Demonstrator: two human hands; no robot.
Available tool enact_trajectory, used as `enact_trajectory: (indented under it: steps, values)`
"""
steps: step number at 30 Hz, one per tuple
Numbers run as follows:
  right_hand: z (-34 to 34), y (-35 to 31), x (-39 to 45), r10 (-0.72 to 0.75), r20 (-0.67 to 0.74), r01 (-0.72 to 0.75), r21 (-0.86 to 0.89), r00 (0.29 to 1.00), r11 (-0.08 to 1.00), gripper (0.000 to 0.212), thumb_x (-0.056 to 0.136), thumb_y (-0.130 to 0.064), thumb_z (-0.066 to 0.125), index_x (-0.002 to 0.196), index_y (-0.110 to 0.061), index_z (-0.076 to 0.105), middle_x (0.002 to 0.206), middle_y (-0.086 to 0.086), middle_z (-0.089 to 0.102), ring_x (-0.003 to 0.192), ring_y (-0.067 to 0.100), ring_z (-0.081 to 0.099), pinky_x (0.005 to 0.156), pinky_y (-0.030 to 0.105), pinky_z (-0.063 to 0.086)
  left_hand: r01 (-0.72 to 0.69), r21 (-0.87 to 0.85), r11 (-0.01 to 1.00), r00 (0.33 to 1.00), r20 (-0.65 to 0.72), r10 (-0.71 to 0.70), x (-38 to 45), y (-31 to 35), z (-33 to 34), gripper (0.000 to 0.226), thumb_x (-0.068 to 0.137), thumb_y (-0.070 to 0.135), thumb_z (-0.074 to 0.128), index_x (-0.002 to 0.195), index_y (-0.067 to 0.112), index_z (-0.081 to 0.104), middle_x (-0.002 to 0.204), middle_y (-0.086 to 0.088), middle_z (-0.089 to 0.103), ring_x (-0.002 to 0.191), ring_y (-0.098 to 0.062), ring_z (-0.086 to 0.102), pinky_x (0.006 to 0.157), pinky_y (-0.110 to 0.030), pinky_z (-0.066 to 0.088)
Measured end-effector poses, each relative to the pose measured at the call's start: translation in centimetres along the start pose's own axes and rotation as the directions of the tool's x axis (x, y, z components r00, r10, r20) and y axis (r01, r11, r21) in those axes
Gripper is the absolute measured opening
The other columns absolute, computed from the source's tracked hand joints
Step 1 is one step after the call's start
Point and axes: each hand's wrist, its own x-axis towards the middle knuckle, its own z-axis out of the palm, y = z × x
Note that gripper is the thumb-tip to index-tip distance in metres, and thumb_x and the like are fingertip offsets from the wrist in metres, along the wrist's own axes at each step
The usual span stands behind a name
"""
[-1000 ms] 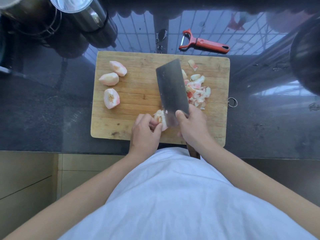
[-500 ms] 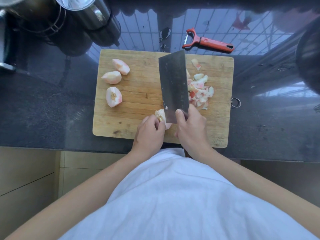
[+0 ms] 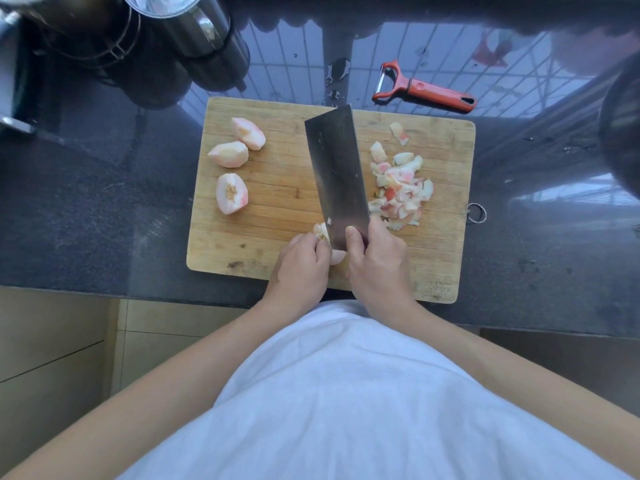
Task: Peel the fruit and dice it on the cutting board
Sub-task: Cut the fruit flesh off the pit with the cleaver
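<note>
Head view: right hand (image 3: 377, 261) grips the cleaver (image 3: 337, 174), blade beside the left hand (image 3: 301, 268), whose curled fingers pin the fruit piece (image 3: 322, 233) for dicing.

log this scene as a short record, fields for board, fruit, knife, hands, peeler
board: wooden board on a dark counter
wedges: three peeled wedges at board left, uncut
pile: cut bits heaped at board right
piece: piece at board front, under the blade
cleaver: cleaver, blade over the piece
left hand: left hand holds the piece
right hand: right hand grips the cleaver
peeler: red peeler on the counter behind the board
</note>
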Motion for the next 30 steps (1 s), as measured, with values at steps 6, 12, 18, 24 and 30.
enact_trajectory:
  steps: [6, 12, 18, 24, 30]
  values:
    - [0.7, -0.3, 0.4, -0.02, -0.018, 0.02, 0.032, 1.0, 0.999, 0.026, 0.102, -0.019, 0.054, 0.079, -0.008, 0.046, 0.062, -0.008, 0.05, 0.057, 0.009, 0.048, 0.055, 0.034, 0.033, -0.051, 0.03, 0.998, 0.999, 0.019, 0.05, 0.2, -0.2, 0.1, 0.039, 0.11, 0.022, 0.032, 0.074, 0.034, 0.04, 0.082, 0.015, 0.046, 0.088, -0.016, 0.045, 0.077, -0.032, 0.029]
    - [1.2, 0.0, 0.7, -0.031, -0.019, 0.032, 0.049, 0.999, 0.998, 0.025, 0.101, -0.018, 0.055, 0.08, -0.007, 0.047, 0.062, -0.007, 0.051, 0.06, 0.008, 0.05, 0.056, 0.035, 0.033, -0.024, 0.032, 0.999, 0.999, 0.023, 0.024, 0.3, -0.5, 0.2, 0.033, 0.109, 0.024, 0.031, 0.079, 0.026, 0.045, 0.089, 0.002, 0.052, 0.09, -0.019, 0.048, 0.077, -0.033, 0.031]
    - [0.8, 0.5, 0.1, -0.028, -0.017, 0.029, 0.042, 0.999, 0.999, 0.026, 0.101, -0.019, 0.055, 0.078, -0.013, 0.044, 0.064, -0.004, 0.053, 0.062, 0.02, 0.05, 0.06, 0.041, 0.039, 0.033, 0.023, 0.999, 0.999, 0.021, -0.033, 0.4, -0.5, 0.2, 0.032, 0.109, 0.025, 0.03, 0.082, 0.022, 0.045, 0.091, 0.002, 0.05, 0.089, -0.019, 0.047, 0.077, -0.033, 0.03]
    - [1.2, 0.2, 0.5, -0.027, -0.017, 0.027, 0.031, 1.0, 0.999, 0.023, 0.101, -0.02, 0.054, 0.084, -0.005, 0.05, 0.067, 0.0, 0.059, 0.065, 0.023, 0.054, 0.063, 0.041, 0.041, 0.002, 0.03, 1.0, 0.998, 0.058, -0.003, 0.5, -0.7, -0.2, 0.035, 0.109, 0.023, 0.03, 0.077, 0.024, 0.044, 0.09, -0.002, 0.052, 0.089, -0.022, 0.049, 0.078, -0.035, 0.033]
    - [1.0, 0.4, 0.7, 0.015, 0.001, -0.015, 0.051, 1.0, 0.999, 0.025, 0.101, -0.023, 0.054, 0.081, -0.011, 0.047, 0.067, 0.003, 0.063, 0.066, 0.023, 0.057, 0.062, 0.043, 0.047, -0.015, 0.03, 0.999, 0.994, 0.111, 0.011, 1.0, -1.3, -0.7, 0.035, 0.108, 0.025, 0.03, 0.087, 0.013, 0.056, 0.1, -0.008, 0.061, 0.095, -0.025, 0.055, 0.082, -0.039, 0.04]
